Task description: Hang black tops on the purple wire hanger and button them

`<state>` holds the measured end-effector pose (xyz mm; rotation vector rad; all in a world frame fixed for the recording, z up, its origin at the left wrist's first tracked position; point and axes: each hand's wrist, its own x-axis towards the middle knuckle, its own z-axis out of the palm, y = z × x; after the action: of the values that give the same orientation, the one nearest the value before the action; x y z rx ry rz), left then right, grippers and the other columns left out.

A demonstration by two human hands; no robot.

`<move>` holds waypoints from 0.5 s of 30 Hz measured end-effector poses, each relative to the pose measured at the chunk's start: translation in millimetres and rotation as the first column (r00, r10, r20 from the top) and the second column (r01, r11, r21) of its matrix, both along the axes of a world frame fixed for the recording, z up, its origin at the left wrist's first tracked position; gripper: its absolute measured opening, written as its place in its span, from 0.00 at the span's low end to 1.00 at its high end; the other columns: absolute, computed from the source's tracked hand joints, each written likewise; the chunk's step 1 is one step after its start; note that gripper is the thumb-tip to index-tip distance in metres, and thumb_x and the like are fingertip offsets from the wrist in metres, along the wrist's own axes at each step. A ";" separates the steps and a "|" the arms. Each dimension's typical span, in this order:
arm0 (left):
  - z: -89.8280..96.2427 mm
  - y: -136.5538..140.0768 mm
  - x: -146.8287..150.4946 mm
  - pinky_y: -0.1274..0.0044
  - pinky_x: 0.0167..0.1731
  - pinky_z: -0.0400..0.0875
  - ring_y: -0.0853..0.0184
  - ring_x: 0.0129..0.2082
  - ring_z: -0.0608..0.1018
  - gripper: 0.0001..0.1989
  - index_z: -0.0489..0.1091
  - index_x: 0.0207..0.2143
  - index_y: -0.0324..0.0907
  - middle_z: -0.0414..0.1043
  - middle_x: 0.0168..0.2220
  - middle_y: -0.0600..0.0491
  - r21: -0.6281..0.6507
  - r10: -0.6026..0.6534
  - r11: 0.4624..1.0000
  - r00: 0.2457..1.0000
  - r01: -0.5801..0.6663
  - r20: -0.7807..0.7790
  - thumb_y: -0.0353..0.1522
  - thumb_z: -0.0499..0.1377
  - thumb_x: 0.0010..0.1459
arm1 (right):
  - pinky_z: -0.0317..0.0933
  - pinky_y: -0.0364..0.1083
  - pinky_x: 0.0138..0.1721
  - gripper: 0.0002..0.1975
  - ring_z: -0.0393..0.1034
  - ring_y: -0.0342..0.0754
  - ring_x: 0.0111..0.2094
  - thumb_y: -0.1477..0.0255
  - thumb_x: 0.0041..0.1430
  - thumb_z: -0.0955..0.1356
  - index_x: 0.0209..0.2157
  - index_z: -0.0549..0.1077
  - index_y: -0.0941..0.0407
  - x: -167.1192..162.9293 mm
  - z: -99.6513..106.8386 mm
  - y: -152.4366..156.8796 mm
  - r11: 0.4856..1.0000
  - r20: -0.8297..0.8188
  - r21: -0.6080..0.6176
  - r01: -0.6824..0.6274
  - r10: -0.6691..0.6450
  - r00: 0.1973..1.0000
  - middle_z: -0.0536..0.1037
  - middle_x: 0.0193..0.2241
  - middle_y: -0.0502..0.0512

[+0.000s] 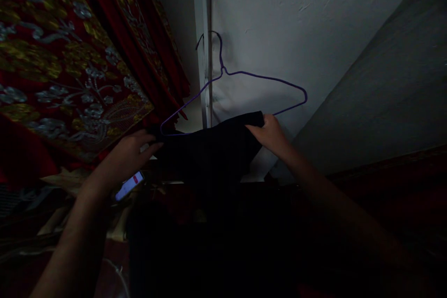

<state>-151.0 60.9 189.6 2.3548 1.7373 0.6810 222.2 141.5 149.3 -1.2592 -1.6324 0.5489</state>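
Observation:
A purple wire hanger (265,76) hangs by its hook from a narrow vertical strip on the wall. Dark cloth, a black garment (213,149), lies over the hanger's lower bar; its exact kind is lost in the dim light. My left hand (139,146) pinches the garment's upper left edge, near the hanger's left corner. At the upper right edge, my right hand (267,132) grips the cloth between thumb and fingers, just below the bar. The bar shows at both ends, while the cloth hides its middle.
Red curtains (87,56) with gold and silver embroidery hang at the left. A pale wall (279,23) stands behind the hanger. Below my left wrist lies a phone (129,186) with a lit screen. A white cable (117,270) runs along the lower left.

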 end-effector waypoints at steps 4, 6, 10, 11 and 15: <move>29.0 4.9 14.5 0.73 0.32 0.62 0.64 0.28 0.71 0.21 0.71 0.27 0.42 0.69 0.26 0.53 0.153 0.021 0.988 1.000 -0.019 -0.009 0.48 0.54 0.62 | 0.61 0.46 0.28 0.11 0.69 0.49 0.26 0.64 0.49 0.71 0.22 0.73 0.56 -5.0 -1.1 -5.9 0.999 -0.045 0.031 0.008 -0.006 0.999 0.73 0.20 0.52; 29.3 10.8 15.2 0.73 0.31 0.61 0.64 0.26 0.70 0.22 0.71 0.27 0.42 0.71 0.25 0.53 0.046 0.084 0.996 0.996 -0.082 -0.031 0.49 0.54 0.62 | 0.61 0.46 0.29 0.10 0.69 0.49 0.26 0.66 0.49 0.70 0.22 0.73 0.57 -4.6 -1.3 -9.2 0.999 -0.047 0.041 0.009 -0.007 0.999 0.75 0.20 0.53; 11.2 26.4 6.1 0.73 0.32 0.65 0.61 0.27 0.75 0.26 0.73 0.24 0.42 0.76 0.26 0.52 -0.351 0.045 0.935 0.998 -0.056 -0.039 0.54 0.54 0.58 | 0.57 0.44 0.27 0.07 0.67 0.47 0.25 0.70 0.48 0.69 0.20 0.73 0.57 -2.2 0.6 -15.2 0.999 0.008 0.052 0.011 -0.011 1.000 0.73 0.19 0.50; 7.0 29.4 3.6 0.73 0.32 0.67 0.60 0.28 0.76 0.26 0.74 0.24 0.43 0.77 0.26 0.51 -0.393 0.034 0.919 0.999 -0.042 -0.027 0.54 0.55 0.56 | 0.56 0.44 0.26 0.07 0.67 0.46 0.25 0.70 0.48 0.69 0.20 0.72 0.56 -2.1 1.1 -16.1 0.999 0.020 0.047 0.003 -0.004 1.000 0.72 0.19 0.49; 6.7 32.3 -1.0 0.73 0.33 0.68 0.60 0.29 0.76 0.23 0.77 0.28 0.41 0.79 0.29 0.51 -0.319 0.065 0.947 0.996 -0.044 0.054 0.52 0.59 0.53 | 0.58 0.44 0.26 0.08 0.67 0.46 0.24 0.70 0.48 0.70 0.19 0.71 0.56 -2.2 1.8 -16.2 0.999 0.002 0.032 -0.014 0.014 1.000 0.72 0.19 0.50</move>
<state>-152.0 93.2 196.3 2.0532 1.7409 0.4380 220.0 125.3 151.1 -1.2263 -1.6461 0.5280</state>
